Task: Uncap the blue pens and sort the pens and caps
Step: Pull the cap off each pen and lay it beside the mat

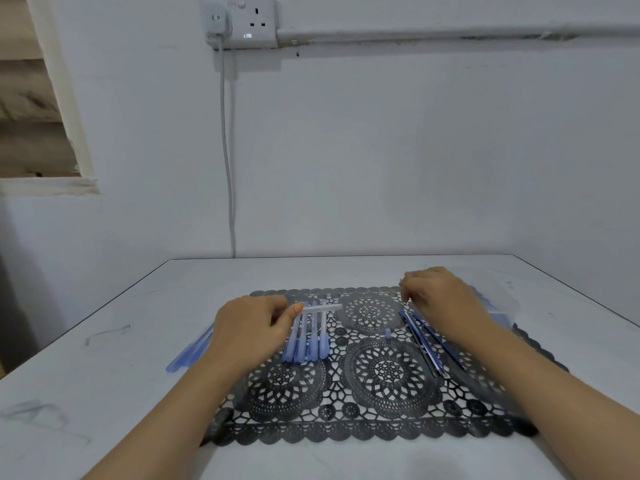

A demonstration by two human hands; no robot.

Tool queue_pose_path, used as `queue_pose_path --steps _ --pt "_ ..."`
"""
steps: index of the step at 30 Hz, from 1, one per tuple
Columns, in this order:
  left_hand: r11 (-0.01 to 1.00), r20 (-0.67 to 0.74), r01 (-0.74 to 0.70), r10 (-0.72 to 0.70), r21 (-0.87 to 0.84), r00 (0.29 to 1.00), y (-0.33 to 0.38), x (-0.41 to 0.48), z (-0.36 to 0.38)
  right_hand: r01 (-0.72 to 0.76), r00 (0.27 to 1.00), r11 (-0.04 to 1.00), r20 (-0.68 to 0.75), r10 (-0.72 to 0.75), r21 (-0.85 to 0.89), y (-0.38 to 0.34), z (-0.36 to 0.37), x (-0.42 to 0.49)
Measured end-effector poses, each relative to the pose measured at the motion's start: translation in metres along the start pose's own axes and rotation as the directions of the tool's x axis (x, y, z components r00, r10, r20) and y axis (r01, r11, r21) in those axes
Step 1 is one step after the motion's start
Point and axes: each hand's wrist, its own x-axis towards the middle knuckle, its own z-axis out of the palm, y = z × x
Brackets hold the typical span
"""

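**Spotter:** Where's the pen you're working on?

**Operator:** In my left hand [252,327]. Its grip is pinched on one end of a slim whitish plastic pen [320,307]. The pen lies crosswise just over the far ends of the row of blue-capped pens [306,337] on the black lace placemat [388,420].

**Spotter:** And the other hand?

**Operator:** My right hand [440,299] has its fingers curled by the far tips of the dark blue pens [426,344]. The fingers hide whether that grip holds anything, so I cannot tell.

**Spotter:** How would you handle this step?

**Operator:** I'd lift the whitish pen clear so it doesn't scatter the row. The free end looks bare, so any cap is hidden in my palm. If there is one, I'd pull it straight along the barrel without bending it.

**Spotter:** Counts?

**Operator:** Five in the row as best I can make out, since they're tightly packed. There seem to be three dark blue pens. One small pale blue cap [388,333] lies loose between the two groups. A blurred bundle of pale blue pens [188,353] sits on the white tabletop [104,375] by my left forearm, and I can't count those.
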Motion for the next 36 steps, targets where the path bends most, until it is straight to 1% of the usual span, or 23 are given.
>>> queue_pose_path --steps 3,5,15,26,31,36 --pt "1.0 0.004 0.003 -0.003 -0.01 1.0 -0.001 -0.001 0.001 0.119 0.989 0.992 0.092 -0.114 -0.045 0.004 0.002 -0.003" --pt "1.0 0.003 0.004 -0.004 -0.013 1.0 -0.001 -0.001 0.0 0.164 0.975 0.984 0.165 -0.151 -0.064 0.005 0.003 -0.007" --pt "1.0 0.008 -0.006 0.006 -0.007 1.0 -0.004 0.0 0.004 0.24 0.921 0.964 0.341 -0.189 -0.115 0.01 0.003 -0.011" --pt "1.0 0.011 -0.008 0.008 0.0 1.0 -0.005 0.0 0.006 0.255 0.916 0.957 0.351 -0.195 -0.135 0.012 0.004 -0.012" --pt "1.0 -0.004 -0.015 0.015 -0.003 1.0 -0.006 0.0 0.006 0.251 0.931 0.961 0.301 -0.206 -0.12 0.012 0.005 -0.013" --pt "1.0 -0.013 -0.01 0.009 -0.002 1.0 -0.007 0.001 0.006 0.205 0.948 0.974 0.265 -0.174 -0.094 0.011 0.005 -0.013"
